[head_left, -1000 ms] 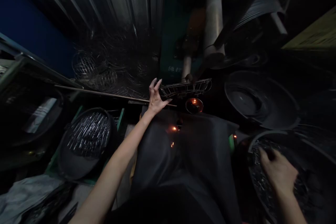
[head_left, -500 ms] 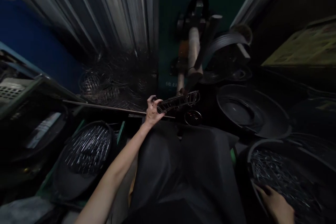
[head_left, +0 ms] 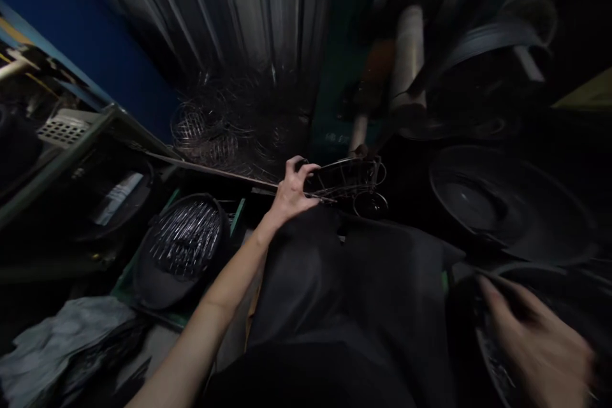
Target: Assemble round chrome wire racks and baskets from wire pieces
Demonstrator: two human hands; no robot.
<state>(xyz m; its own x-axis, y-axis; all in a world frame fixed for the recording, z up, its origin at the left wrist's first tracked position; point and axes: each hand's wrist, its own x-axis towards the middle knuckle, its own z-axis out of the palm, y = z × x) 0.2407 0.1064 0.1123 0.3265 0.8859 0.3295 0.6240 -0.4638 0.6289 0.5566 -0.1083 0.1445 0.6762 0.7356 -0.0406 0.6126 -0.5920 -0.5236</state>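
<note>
My left hand (head_left: 291,188) reaches forward and grips the left end of a long wire basket frame (head_left: 349,175), which sits under the welding machine's arm (head_left: 406,57). My right hand (head_left: 540,344) is blurred at the lower right, fingers spread over the rim of a dark tub (head_left: 478,325) of small metal pieces; whether it holds any I cannot tell. A dark apron (head_left: 344,293) covers my lap between the two arms.
A round tub of shiny wire rods (head_left: 179,248) stands at the left. Finished wire baskets (head_left: 215,134) are heaped against the corrugated wall. A large dark basin (head_left: 507,204) lies at the right. A metal shelf frame (head_left: 62,159) runs along the left.
The glow and sparks seen a second ago are gone. My left hand went from spread open beside the basket frame to gripping its end. My right hand lifted over the tub, blurred.
</note>
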